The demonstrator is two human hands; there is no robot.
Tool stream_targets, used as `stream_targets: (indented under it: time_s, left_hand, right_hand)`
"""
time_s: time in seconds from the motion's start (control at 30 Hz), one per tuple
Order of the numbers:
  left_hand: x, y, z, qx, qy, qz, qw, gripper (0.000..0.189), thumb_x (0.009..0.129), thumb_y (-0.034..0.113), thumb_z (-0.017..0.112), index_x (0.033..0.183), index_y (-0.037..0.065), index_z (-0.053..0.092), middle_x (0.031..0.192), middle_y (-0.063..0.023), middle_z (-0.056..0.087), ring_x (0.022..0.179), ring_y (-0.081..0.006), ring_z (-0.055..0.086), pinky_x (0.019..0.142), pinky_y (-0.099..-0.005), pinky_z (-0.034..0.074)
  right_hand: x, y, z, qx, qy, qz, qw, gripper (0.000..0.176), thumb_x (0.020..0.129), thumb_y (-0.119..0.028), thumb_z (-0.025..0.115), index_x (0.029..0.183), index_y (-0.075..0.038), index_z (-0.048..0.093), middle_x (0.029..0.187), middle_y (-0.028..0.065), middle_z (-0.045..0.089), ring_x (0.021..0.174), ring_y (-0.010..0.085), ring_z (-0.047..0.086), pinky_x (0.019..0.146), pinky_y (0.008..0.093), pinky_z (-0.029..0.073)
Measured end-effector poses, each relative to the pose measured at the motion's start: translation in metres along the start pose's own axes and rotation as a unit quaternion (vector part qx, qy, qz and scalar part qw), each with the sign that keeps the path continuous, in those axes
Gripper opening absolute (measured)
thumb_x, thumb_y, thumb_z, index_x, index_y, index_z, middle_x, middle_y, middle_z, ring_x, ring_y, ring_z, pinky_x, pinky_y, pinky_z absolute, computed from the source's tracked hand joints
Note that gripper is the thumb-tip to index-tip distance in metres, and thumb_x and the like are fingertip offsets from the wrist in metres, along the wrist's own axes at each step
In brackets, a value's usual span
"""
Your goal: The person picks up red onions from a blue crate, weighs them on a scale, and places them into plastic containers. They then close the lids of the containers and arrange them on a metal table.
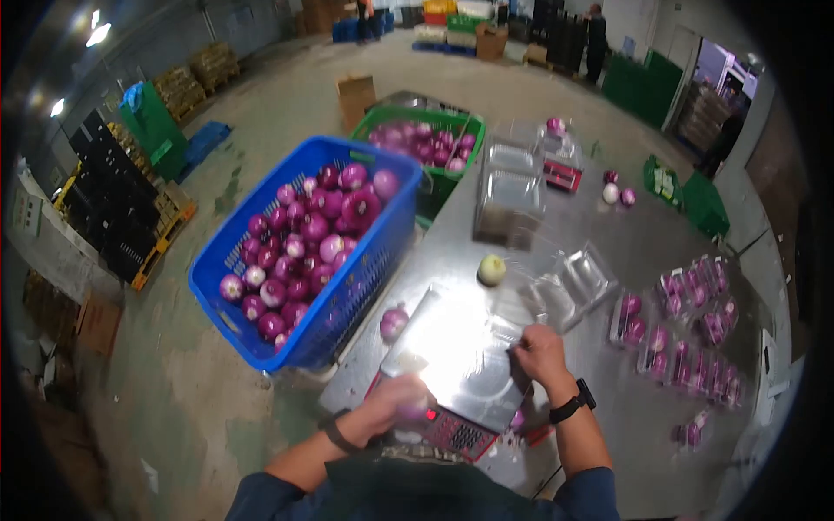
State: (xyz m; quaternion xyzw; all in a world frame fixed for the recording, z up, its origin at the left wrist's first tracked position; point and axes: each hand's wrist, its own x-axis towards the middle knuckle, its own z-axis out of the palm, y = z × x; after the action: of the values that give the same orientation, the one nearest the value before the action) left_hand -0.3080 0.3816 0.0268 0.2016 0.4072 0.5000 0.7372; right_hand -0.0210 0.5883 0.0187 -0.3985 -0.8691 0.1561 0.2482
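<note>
My left hand (398, 405), blurred by motion, curls over the near left edge of the scale, with a red onion (415, 412) partly showing under its fingers. My right hand (540, 352) is closed at the right side of a clear plastic container (514, 323), its fingers at the rim. Strong glare covers the steel plate of the digital scale (439, 343), whose red keypad (460, 434) faces me. Left of the plate lies another red onion (393, 324). Beyond it sits a pale peeled onion (492, 270).
A blue crate (300, 347) full of red onions stands left, with a green crate (473, 130) behind. Open plastic containers (512, 191) and a second scale (563, 176) occupy the far steel table (599, 425). Packed onions (686, 369) lie right. Other people stand in the background.
</note>
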Motion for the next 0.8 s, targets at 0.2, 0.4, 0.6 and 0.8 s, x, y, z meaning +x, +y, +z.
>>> stream_targets:
  time_s: [0.2,0.4,0.6,0.8]
  left_hand:
    - [0.002,0.025,0.009,-0.056,0.083,0.056,0.993,0.021,0.094,0.019,0.059,0.109,0.005,0.062,0.105,-0.0178,0.07,0.091,-0.0286,0.071,0.083,-0.0389,0.061]
    - [0.004,0.045,0.024,-0.03,-0.008,0.055,0.998,0.042,0.095,0.026,0.06,0.131,0.004,0.056,0.124,-0.0184,0.065,0.094,-0.0311,0.07,0.07,-0.0369,0.058]
    - [0.015,0.051,0.042,0.083,0.013,0.092,0.992,0.05,0.089,0.012,0.07,0.135,0.004,0.053,0.13,-0.0155,0.063,0.105,-0.0263,0.068,0.089,-0.0378,0.058]
    - [0.035,0.061,0.069,0.28,0.038,0.181,0.942,0.047,0.086,0.006,0.079,0.129,0.003,0.06,0.126,-0.0097,0.065,0.107,-0.0163,0.065,0.095,-0.0312,0.055]
  right_hand:
    - [-0.06,-0.085,0.01,0.009,-0.102,-0.063,0.993,0.021,0.074,-0.019,0.078,0.082,-0.008,0.062,0.085,0.0113,0.066,0.089,0.0344,0.064,0.075,0.0445,0.05]
    - [-0.117,-0.075,-0.02,0.207,0.173,0.221,0.937,0.024,0.082,-0.009,0.077,0.104,-0.006,0.07,0.096,0.0118,0.07,0.086,0.0236,0.069,0.075,0.036,0.054]
    - [-0.21,0.009,-0.007,0.196,0.216,0.445,0.847,0.027,0.083,-0.01,0.078,0.107,0.0,0.071,0.091,0.0086,0.075,0.078,0.0136,0.069,0.074,0.03,0.057]
    - [-0.191,-0.026,0.024,0.138,0.016,0.429,0.893,0.051,0.077,-0.022,0.084,0.118,0.002,0.066,0.1,0.0131,0.072,0.093,0.019,0.069,0.085,0.0316,0.056]
